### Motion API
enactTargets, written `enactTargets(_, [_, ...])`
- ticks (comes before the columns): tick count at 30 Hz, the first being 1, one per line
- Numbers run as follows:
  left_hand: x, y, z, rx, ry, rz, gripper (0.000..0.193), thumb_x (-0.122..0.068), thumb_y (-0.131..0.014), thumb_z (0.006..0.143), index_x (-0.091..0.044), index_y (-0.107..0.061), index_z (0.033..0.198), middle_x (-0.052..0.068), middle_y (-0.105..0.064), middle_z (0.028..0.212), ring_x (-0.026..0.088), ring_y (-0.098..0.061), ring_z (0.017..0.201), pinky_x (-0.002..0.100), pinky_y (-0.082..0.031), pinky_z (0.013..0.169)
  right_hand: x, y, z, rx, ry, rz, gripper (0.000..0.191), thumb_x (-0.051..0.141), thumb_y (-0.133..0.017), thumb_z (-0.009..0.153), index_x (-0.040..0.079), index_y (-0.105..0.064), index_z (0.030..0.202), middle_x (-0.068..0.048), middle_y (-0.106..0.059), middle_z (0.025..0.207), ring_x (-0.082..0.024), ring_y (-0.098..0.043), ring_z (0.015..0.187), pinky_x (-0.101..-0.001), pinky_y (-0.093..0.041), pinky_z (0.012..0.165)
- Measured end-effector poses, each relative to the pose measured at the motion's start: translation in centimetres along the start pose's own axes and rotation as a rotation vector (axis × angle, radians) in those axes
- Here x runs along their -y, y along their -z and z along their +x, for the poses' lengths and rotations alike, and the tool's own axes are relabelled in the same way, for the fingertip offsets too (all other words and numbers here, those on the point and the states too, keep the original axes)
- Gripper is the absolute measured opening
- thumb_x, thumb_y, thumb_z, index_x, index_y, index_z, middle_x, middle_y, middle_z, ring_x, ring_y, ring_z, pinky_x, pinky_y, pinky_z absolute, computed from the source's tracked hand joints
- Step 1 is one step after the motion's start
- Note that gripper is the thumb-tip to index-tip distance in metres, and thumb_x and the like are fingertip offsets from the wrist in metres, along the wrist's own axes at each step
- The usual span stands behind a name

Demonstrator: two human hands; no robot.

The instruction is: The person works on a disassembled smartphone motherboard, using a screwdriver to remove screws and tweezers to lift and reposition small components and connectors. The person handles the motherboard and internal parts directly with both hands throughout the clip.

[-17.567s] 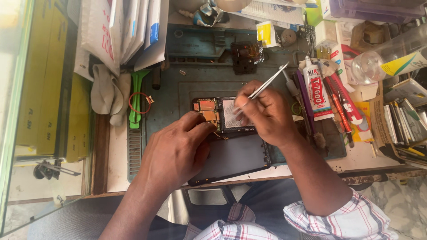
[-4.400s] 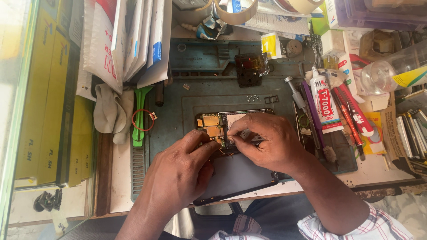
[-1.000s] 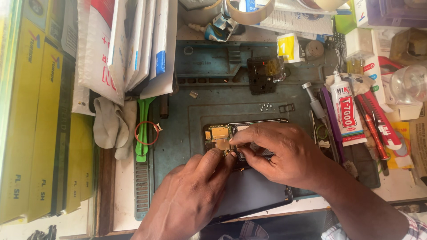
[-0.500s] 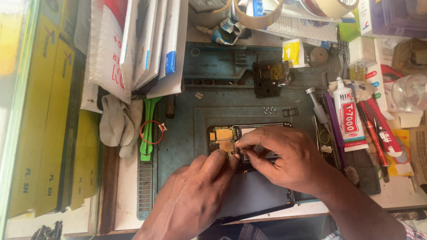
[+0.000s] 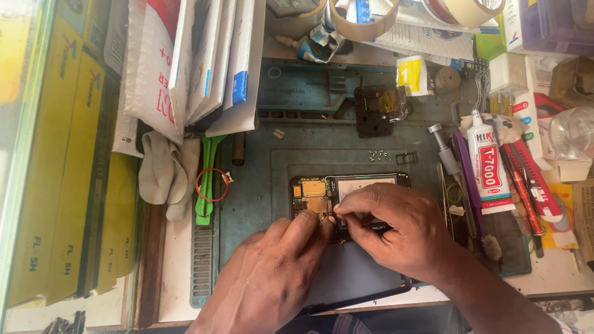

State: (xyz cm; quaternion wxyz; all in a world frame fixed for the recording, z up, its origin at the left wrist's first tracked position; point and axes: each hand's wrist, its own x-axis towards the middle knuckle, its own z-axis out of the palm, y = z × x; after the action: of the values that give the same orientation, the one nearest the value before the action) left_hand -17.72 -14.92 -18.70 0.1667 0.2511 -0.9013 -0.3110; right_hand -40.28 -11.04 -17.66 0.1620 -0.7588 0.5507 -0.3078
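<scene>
Cluttered repair bench seen from above, dark teal silicone work mat (image 5: 278, 167) across the centre of the frame, pale table edge along the bottom.

Opened black smartphone with its back cover off (image 5: 346, 185) lies face-down at centre of the mat, circuit board and gold-coloured shields exposed at its upper left. Judging by that, opening is done and board-level work is under way; it is not reassembled. Small silver screws (image 5: 378, 154) sit loose on the mat just above the phone, about 6, too tiny to count exactly.

Left hand (image 5: 272, 278) at lower centre, fingers curled, index tip pressing on the phone's board edge. Right hand (image 5: 396, 229) at centre right, fingertips pinched together on something small at the board; cannot tell what it grips.

Counts:
- 1 phone, 2 hands
- 1 black square phone part with yellow tape (image 5: 377, 108) upper centre
- 1 white glue tube with red label (image 5: 486, 167) right
- 1 green plastic pry tool with red rubber band (image 5: 207, 179) left
- 1 beige cloth (image 5: 162, 173) left
- 2 tape rolls, upper edge, 1 beige roll (image 5: 362, 18) clearest
- stack of white padded envelopes (image 5: 192, 62) upper left, number unclear
- yellow boxes (image 5: 68, 173) far left, at least 3
</scene>
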Motion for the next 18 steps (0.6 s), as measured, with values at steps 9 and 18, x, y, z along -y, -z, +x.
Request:
enactTargets(9, [0.20, -0.44, 0.02, -0.002, 0.002, 0.000, 0.048, -0.011, -0.059, 0.086, 0.006, -0.061, 0.131, 0.013, -0.057, 0.106, 0.028, -0.064, 0.091, 0.041, -0.057, 0.072, -0.20, -0.49, -0.53, -0.045, 0.017, -0.017, 0.028, -0.002, -0.081, 0.077, 0.009, -0.069, 0.099, -0.006, -0.075, 0.090, -0.021, -0.076, 0.081, -0.0314, -0.061, 0.069])
enactTargets(18, [0.70, -0.75, 0.09, -0.040, -0.022, -0.023, 0.048, -0.011, -0.059, 0.086, 0.008, -0.061, 0.130, 0.015, -0.057, 0.111, 0.029, -0.064, 0.093, 0.041, -0.057, 0.076, -0.61, -0.98, -0.82, -0.041, 0.042, -0.043, 0.030, -0.002, -0.081, 0.077, 0.010, -0.066, 0.101, -0.006, -0.075, 0.093, -0.021, -0.077, 0.085, -0.0300, -0.063, 0.071])
